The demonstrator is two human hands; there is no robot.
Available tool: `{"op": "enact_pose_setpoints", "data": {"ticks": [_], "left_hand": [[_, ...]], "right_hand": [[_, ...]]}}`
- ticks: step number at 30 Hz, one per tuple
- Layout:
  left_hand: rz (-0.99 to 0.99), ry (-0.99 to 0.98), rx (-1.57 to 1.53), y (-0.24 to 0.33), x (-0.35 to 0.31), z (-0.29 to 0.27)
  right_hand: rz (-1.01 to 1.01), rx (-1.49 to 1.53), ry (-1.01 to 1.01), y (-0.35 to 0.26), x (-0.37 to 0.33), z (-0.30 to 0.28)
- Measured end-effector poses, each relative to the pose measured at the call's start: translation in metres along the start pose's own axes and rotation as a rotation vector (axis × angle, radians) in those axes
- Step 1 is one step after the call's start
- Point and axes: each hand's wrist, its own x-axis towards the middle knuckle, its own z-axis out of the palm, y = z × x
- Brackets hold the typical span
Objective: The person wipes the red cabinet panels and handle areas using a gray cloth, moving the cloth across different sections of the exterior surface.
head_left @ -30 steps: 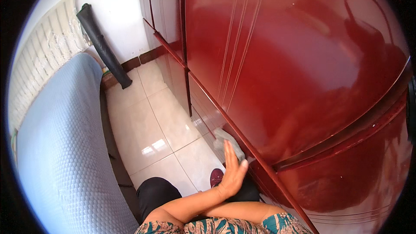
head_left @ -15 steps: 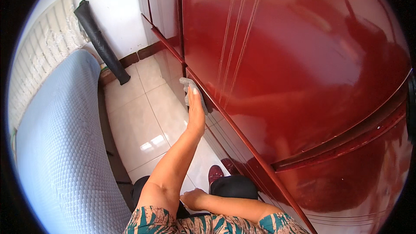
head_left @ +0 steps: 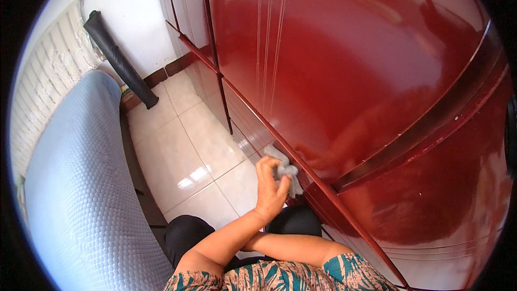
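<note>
My left hand is closed on a crumpled grey cloth. It presses the cloth against the red cabinet's side, just below the long raised edge strip. The glossy dark-red cabinet fills the right half of the head view, with thin grooves running down its panel. My right forearm lies across my lap from the lower right. Its hand is tucked behind my left forearm, so its fingers are hidden.
A bed or couch with a pale blue quilted cover stands on the left. Behind it is a whitish slatted headboard. A black rolled-up tube leans against the white wall. Pale tiles cover the floor between bed and cabinet.
My left hand has come back toward me along the cabinet's side, bringing the grey cloth with it. Its flat, stretched fingers now curl around the cloth. My left forearm now covers my right hand.
</note>
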Motion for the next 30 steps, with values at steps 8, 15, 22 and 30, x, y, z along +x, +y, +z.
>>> {"op": "enact_pose_setpoints", "data": {"ticks": [8, 15, 22, 30], "left_hand": [[-0.153, 0.107, 0.03, -0.021, 0.02, -0.002], [-0.696, -0.287, -0.748, 0.044, -0.026, -0.031], [-0.709, 0.054, -1.091, 0.021, -0.031, -0.106], [-1.084, -0.162, -0.952, -0.037, -0.108, -0.102]], "right_hand": [[-0.146, 0.014, 0.085, 0.011, 0.009, -0.005], [-0.147, 0.264, 0.032, 0.007, -0.015, -0.018], [-0.403, 1.78, 0.203, -0.026, -0.096, -0.067], [-0.13, 1.746, 0.859, -0.017, -0.102, -0.09]]}}
